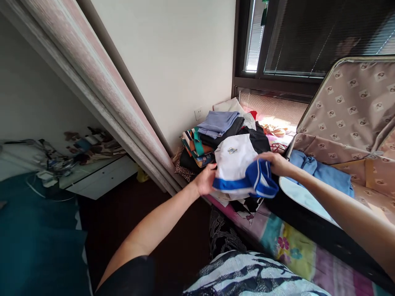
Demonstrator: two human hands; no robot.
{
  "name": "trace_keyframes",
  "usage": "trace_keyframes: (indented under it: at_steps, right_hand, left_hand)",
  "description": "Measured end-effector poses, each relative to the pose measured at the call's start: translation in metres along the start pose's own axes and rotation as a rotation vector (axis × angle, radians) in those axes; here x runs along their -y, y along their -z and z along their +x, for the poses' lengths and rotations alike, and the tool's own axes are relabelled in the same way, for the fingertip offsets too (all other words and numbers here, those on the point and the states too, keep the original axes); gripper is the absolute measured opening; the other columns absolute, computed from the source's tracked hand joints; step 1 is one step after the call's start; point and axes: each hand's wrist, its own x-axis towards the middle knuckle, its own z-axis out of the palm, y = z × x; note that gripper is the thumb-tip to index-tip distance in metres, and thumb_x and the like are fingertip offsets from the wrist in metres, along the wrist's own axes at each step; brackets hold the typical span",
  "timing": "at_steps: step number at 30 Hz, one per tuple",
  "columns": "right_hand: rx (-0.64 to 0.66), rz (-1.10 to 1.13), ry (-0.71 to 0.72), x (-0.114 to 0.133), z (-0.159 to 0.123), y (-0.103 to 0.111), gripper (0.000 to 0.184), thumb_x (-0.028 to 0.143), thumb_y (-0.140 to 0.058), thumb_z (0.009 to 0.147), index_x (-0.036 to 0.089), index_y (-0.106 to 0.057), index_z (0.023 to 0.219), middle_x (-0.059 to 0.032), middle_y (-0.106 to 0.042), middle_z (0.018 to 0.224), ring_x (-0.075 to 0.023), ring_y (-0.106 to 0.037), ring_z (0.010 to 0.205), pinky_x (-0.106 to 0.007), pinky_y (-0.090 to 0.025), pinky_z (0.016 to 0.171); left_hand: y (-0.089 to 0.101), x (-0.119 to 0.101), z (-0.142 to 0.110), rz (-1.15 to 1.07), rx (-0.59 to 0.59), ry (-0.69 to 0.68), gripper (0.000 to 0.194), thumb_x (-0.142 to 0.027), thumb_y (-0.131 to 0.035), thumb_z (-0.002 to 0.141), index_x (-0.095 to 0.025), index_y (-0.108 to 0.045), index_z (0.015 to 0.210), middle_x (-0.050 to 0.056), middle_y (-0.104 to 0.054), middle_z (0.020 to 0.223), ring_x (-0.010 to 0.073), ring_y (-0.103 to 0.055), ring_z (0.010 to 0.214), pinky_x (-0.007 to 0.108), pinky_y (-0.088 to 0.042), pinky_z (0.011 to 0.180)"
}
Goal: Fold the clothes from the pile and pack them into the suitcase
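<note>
Both my hands hold a folded white shirt with a blue collar and a small chest logo (236,164), lifted just in front of a pile of folded clothes (216,131). My left hand (205,179) grips its left edge with the fingers curled under. My right hand (276,163) is closed on the top right, by the blue collar. The pile has a light blue garment on top, striped and black ones beneath, and rests on a bed with a flowered sheet (286,246).
An open suitcase (348,123) with patterned lining lies on the bed at right, blue clothing (321,172) inside it. A window with blinds (277,102) is behind. A mirrored sliding door (46,144) stands at left. Dark floor lies below.
</note>
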Motion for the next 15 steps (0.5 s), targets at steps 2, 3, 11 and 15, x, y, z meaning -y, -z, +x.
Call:
trace_keyframes:
  at_steps: [2, 3, 11, 15]
  right_hand:
    - [0.084, -0.057, 0.016, -0.006, -0.02, -0.011, 0.041, 0.013, -0.057, 0.074, 0.022, -0.087, 0.101, -0.0099, -0.083, 0.112, -0.0289, -0.077, 0.115, -0.048, -0.059, 0.111]
    - [0.101, -0.094, 0.016, -0.009, -0.026, -0.013, 0.05, 0.01, -0.054, 0.072, 0.024, -0.087, 0.106, -0.0089, -0.083, 0.119, -0.0281, -0.075, 0.12, -0.048, -0.058, 0.113]
    - [0.135, -0.2, -0.099, -0.023, -0.034, 0.005, 0.058, 0.008, -0.055, 0.071, 0.024, -0.088, 0.116, -0.0087, -0.08, 0.132, -0.0297, -0.073, 0.127, -0.049, -0.055, 0.118]
    - [0.3, -0.307, -0.214, -0.036, -0.042, -0.005, 0.067, 0.007, -0.06, 0.061, 0.025, -0.088, 0.119, -0.0115, -0.077, 0.137, -0.0358, -0.069, 0.131, -0.053, -0.054, 0.118]
  left_hand:
    - [0.015, 0.033, -0.008, 0.031, -0.052, -0.018, 0.044, -0.05, -0.087, 0.079, -0.015, -0.079, 0.105, 0.015, -0.084, 0.103, 0.0372, -0.078, 0.114, 0.051, -0.055, 0.11]
    - [0.019, 0.044, -0.01, 0.045, -0.099, -0.061, 0.042, -0.046, -0.091, 0.077, -0.015, -0.079, 0.102, 0.013, -0.084, 0.099, 0.0335, -0.079, 0.107, 0.046, -0.056, 0.106]
    - [0.0, 0.043, -0.007, 0.188, -0.14, -0.128, 0.046, -0.032, -0.107, 0.06, -0.015, -0.08, 0.094, 0.012, -0.083, 0.095, 0.0222, -0.076, 0.083, 0.032, -0.058, 0.079]
    - [-0.007, 0.01, 0.017, 0.079, -0.33, -0.237, 0.034, -0.043, -0.096, 0.081, -0.015, -0.078, 0.09, 0.01, -0.079, 0.083, 0.0171, -0.07, 0.069, 0.029, -0.056, 0.07]
